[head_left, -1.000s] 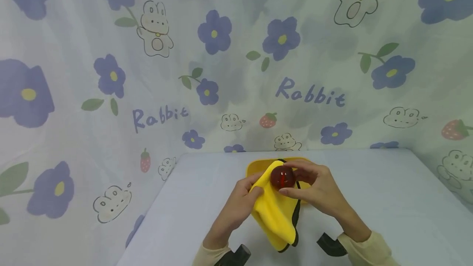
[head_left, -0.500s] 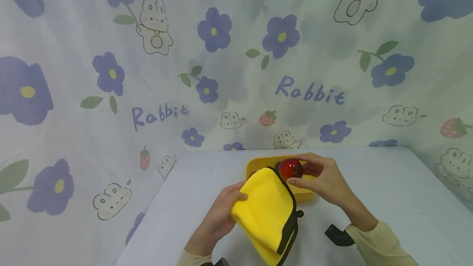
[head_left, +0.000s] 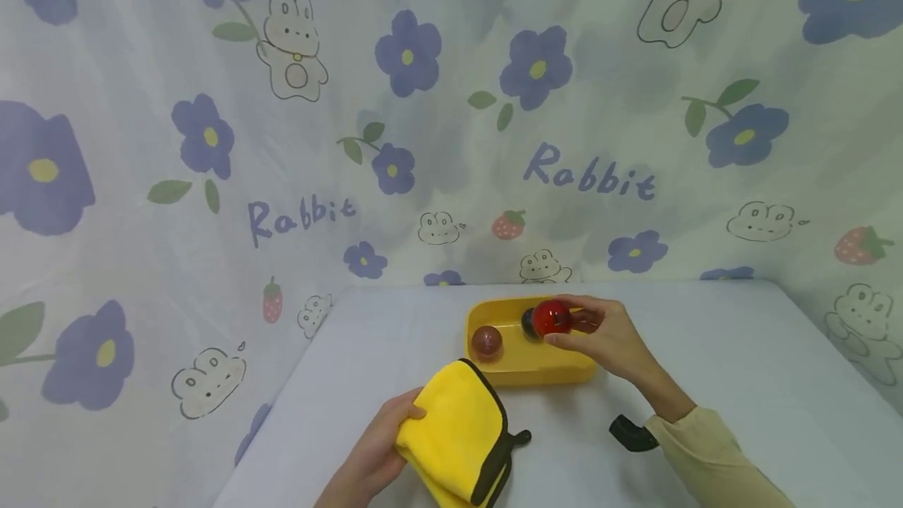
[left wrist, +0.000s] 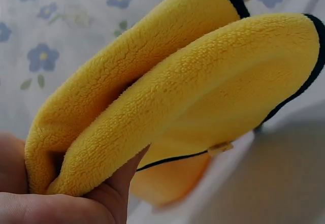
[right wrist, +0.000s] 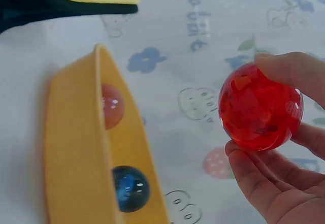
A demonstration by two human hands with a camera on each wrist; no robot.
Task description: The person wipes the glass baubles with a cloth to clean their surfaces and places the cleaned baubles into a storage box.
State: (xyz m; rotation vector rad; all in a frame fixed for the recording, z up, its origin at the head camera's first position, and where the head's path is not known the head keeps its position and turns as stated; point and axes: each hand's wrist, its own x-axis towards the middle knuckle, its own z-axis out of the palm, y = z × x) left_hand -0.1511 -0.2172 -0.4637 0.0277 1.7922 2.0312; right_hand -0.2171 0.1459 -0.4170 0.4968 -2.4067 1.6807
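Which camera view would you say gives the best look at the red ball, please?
The right wrist view: the red ball fills the frame, pinched by the right hand beside the yellow tray. The head view shows it small; the left wrist view shows only the yellow cloth.

I'm seeing a glossy, see-through red ball, a fluffy matt yellow cloth with smooth dark edging, a smooth matt plastic tray, and thin printed fabric behind.

A flower-and-rabbit printed cloth hangs behind the pale table.
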